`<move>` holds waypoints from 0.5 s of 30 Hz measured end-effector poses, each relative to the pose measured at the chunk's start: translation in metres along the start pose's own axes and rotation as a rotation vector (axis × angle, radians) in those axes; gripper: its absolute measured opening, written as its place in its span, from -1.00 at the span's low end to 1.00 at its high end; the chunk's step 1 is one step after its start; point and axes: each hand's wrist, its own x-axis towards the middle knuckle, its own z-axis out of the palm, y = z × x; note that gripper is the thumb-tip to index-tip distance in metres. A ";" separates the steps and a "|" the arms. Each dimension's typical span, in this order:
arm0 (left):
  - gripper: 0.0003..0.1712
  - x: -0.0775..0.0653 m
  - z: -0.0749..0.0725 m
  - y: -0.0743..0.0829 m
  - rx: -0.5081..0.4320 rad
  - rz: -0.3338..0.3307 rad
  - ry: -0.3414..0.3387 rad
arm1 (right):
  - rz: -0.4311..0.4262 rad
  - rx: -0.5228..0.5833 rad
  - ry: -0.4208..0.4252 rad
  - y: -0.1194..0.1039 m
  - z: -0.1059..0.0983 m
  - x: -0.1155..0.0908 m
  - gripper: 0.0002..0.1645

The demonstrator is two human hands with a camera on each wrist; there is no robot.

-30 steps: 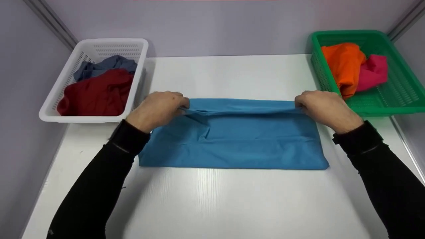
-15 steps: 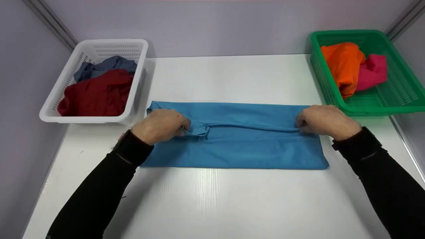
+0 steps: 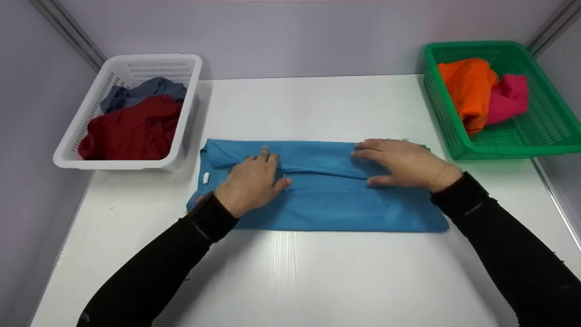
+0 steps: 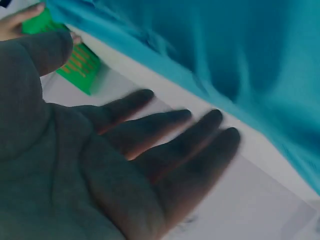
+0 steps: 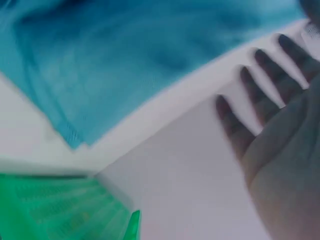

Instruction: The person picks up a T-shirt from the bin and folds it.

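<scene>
2 hands (image 3: 249, 184) (image 3: 401, 164) | blue cloth (image 3: 340, 211) below both | on wht tbl (image 3: 327, 277)

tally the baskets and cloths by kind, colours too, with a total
Baskets: 2 (white basket, green basket)
Cloths in view: 5 (blue cloth, red cloth, grey-blue cloth, orange cloth, pink cloth)
Total: 7
</scene>
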 end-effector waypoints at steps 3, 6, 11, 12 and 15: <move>0.05 -0.002 0.013 0.012 0.004 -0.053 -0.065 | -0.052 0.064 -0.074 -0.003 0.011 0.009 0.12; 0.11 -0.001 0.024 0.015 0.042 -0.055 -0.081 | -0.040 0.127 -0.124 -0.003 0.018 0.012 0.19; 0.14 0.009 0.030 0.005 0.025 -0.028 -0.109 | 0.036 0.175 -0.134 -0.006 0.017 0.006 0.18; 0.13 0.013 0.029 0.002 0.011 -0.018 -0.116 | 0.052 0.172 -0.130 -0.008 0.017 0.005 0.18; 0.12 0.026 0.028 -0.011 -0.022 0.032 -0.122 | 0.084 0.160 -0.109 -0.015 0.017 0.000 0.16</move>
